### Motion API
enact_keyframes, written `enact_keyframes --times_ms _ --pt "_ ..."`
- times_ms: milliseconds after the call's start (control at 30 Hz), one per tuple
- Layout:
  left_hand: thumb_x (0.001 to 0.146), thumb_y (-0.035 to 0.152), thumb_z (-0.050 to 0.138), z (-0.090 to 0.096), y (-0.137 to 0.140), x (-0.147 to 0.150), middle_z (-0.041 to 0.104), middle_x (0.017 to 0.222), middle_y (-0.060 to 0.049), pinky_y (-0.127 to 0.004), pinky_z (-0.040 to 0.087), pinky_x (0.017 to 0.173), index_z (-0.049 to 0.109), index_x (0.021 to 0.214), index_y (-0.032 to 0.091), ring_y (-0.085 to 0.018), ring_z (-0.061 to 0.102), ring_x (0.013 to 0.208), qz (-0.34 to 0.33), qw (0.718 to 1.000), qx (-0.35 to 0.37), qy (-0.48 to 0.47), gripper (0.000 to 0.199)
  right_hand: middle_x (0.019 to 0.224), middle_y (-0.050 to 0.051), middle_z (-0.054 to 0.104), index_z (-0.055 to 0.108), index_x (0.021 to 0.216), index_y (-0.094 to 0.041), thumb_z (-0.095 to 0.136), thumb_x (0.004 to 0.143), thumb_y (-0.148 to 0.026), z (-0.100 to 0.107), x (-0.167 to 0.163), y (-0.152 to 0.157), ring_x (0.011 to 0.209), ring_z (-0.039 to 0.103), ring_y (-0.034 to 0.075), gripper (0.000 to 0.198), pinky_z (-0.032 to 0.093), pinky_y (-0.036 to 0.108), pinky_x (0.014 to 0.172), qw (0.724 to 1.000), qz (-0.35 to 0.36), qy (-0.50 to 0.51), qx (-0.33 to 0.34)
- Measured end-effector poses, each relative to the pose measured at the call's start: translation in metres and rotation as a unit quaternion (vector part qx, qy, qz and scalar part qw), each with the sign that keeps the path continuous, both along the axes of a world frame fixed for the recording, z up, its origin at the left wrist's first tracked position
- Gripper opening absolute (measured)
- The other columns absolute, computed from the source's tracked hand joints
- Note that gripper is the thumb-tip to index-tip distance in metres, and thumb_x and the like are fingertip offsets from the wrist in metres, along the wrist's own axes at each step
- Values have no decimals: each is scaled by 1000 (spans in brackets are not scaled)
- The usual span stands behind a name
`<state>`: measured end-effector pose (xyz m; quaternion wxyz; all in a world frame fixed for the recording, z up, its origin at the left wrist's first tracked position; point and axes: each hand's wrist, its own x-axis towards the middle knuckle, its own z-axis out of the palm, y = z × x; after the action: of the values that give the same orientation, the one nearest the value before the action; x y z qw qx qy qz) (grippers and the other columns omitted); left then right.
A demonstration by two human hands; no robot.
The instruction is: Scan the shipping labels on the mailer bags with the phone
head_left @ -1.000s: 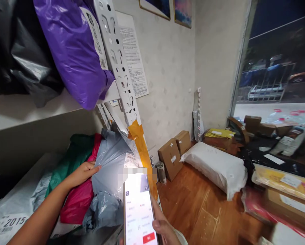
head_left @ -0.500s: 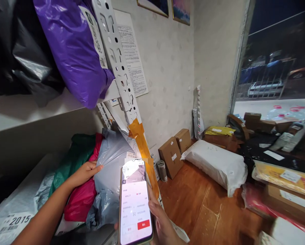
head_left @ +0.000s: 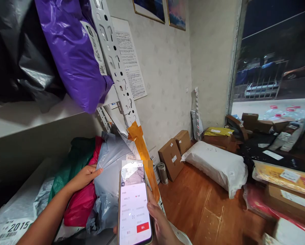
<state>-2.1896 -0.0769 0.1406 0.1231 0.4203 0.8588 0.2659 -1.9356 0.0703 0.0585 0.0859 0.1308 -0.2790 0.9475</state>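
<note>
- The right hand (head_left: 159, 221) is closed in a grip around a phone (head_left: 134, 204): fingers wrap its right edge and the lit screen faces the person. The phone stands upright, with its long axis running from the bottom of the view up toward the shelf.
- Just beyond the phone's top edge lies a grey parcel bag (head_left: 111, 170) on the lower shelf. The white shipping label (head_left: 131, 158) peeks out right above the phone, so the bag lies straight ahead of the right-hand grip and a little to its left.
- The left hand (head_left: 84, 177) rests on the left flank of that grey bag. Its fingers are curled lightly and the fingertips touch the plastic; it presses against the bag rather than closing around it. This hand is the nearer one to the bag, and the phone hand is apart from it.
- The bag leans upright, and its long side slopes up toward the shelf post (head_left: 116, 71).
- Under the left wrist sits a red bag (head_left: 79, 204), touching the grey one, with a green bag (head_left: 70, 166) behind it.
- A strip of orange tape (head_left: 142, 149) wraps the post just to the right of the label.
- On the upper shelf, a purple bag (head_left: 73, 58) overhangs the edge above both hands.
- Well apart on the wooden floor (head_left: 206, 211) to the right lie cardboard boxes (head_left: 171, 158) and a white sack (head_left: 216, 165).
</note>
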Motion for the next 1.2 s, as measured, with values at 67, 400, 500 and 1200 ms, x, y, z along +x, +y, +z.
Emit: enact_keyframes --times_ms 67,400,500,1200 --pt "70 73 44 0 0 0 48 56 0 -24 40 59 44 42 18 -13 43 59 1 1000 -1 4 62 106 6 67 19 144 -29 56 77 -56 0 0 0 87 69 31 80 49 48 81 1000 3 3 16" --pt "74 70 43 -5 -6 -4 52 62 -2 -26 43 65 44 43 18 -15 49 62 -7 1000 -3 21 60 106 9 69 10 145 -26 57 78 -53 4 -2 -1 81 71 32 86 48 50 80 1000 6 26 -4" --pt "76 68 40 -6 -7 -4 52 62 -2 -26 43 66 42 43 19 -16 50 63 -14 1000 -6 22 60 112 9 68 18 145 -27 61 76 -51 8 0 -1 90 69 31 85 48 50 85 1000 1 0 -23" --pt "77 65 37 -13 -13 -4 48 55 -1 -24 42 64 37 39 21 -14 47 57 -31 998 6 48 58 129 9 61 27 143 -29 64 74 -52 6 -5 -5 96 68 33 82 52 50 80 999 -28 -25 -30"
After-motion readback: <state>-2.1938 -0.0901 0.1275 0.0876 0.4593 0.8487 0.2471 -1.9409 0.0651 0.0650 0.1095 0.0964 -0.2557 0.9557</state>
